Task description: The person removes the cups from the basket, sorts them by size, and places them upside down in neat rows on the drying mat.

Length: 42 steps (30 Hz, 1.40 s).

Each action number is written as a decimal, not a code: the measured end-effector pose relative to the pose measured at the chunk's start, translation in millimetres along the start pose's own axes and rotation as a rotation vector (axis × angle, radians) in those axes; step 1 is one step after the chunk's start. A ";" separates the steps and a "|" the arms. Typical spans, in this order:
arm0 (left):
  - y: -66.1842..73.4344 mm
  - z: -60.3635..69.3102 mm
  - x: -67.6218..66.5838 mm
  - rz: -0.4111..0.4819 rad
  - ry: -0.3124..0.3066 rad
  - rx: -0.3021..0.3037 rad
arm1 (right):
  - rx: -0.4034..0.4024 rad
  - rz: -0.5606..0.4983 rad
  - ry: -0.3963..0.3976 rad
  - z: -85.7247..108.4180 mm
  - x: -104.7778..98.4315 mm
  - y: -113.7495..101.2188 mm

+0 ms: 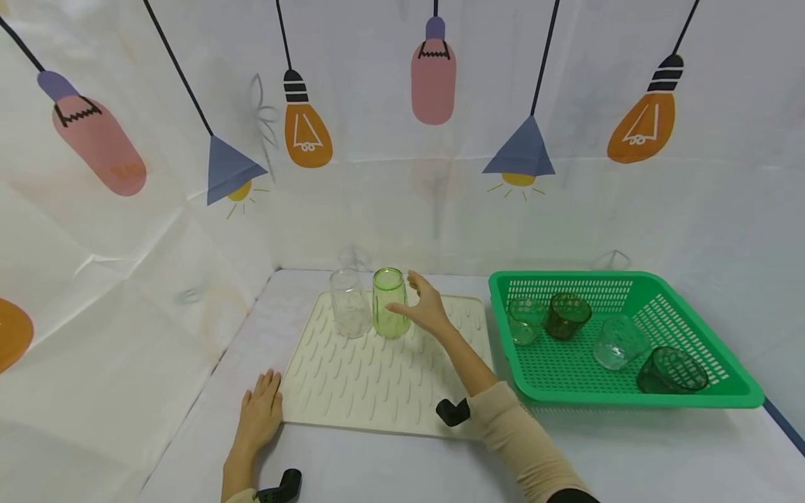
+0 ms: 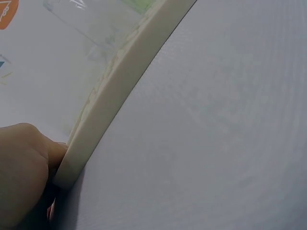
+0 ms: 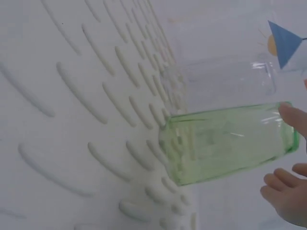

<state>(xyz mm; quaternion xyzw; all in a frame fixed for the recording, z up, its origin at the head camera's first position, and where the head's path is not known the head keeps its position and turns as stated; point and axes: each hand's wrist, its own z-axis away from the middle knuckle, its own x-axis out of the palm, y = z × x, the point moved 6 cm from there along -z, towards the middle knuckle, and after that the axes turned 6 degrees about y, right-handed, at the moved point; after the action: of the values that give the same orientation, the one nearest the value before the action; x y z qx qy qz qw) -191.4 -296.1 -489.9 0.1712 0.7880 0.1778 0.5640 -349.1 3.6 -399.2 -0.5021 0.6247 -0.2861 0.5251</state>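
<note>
A light green glass (image 1: pixel 390 307) stands on a cream ribbed drying mat (image 1: pixel 377 391), beside a clear glass (image 1: pixel 349 307) to its left. My right hand (image 1: pixel 429 307) is at the green glass's right side, thumb and fingers spread apart. In the right wrist view the thumb (image 3: pixel 293 117) overlaps the glass near its upper end, while the other fingers are apart from it; whether the thumb touches cannot be told. My left hand (image 1: pixel 260 412) rests on the table at the mat's left front corner, fingers extended. In the left wrist view its thumb side meets the mat's edge.
To the right of the mat is a green plastic basket (image 1: pixel 629 399). It holds a pale green glass (image 1: pixel 525 323), a dark brownish glass (image 1: pixel 567 316), a clear tumbler (image 1: pixel 619 344) and a dark green glass (image 1: pixel 671 372). A white curtain with lamp prints (image 1: pixel 390 209) hangs behind the table.
</note>
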 end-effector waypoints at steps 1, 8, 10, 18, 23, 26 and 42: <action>0.0 0.1 -0.2 0.001 0.003 0.001 | -0.009 -0.001 0.005 3.9 -4.6 -1.9; 2.6 0.1 -2.2 0.014 0.038 0.014 | -0.116 -0.017 0.055 30.1 -44.7 -16.1; 2.4 0.6 -2.3 0.011 0.046 0.015 | -0.141 -0.017 0.067 38.0 -55.9 -19.2; 0.8 1.3 -2.8 0.008 0.089 0.024 | -0.163 0.006 0.103 62.8 -97.9 -21.2; 2.0 2.2 -3.0 0.014 0.096 0.024 | -0.120 0.040 0.112 78.0 -126.7 -17.2; 2.7 2.2 -2.6 0.014 0.095 0.027 | -0.139 0.076 0.141 87.7 -146.6 -16.1; 2.4 1.8 -1.5 0.008 0.104 0.025 | -0.113 0.298 0.317 135.6 -239.4 16.9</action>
<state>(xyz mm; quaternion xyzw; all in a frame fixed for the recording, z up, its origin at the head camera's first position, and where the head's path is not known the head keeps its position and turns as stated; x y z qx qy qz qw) -189.1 -294.6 -488.1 0.1719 0.8179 0.1787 0.5192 -240.1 254.3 -364.4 -0.3816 0.7818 -0.2450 0.4279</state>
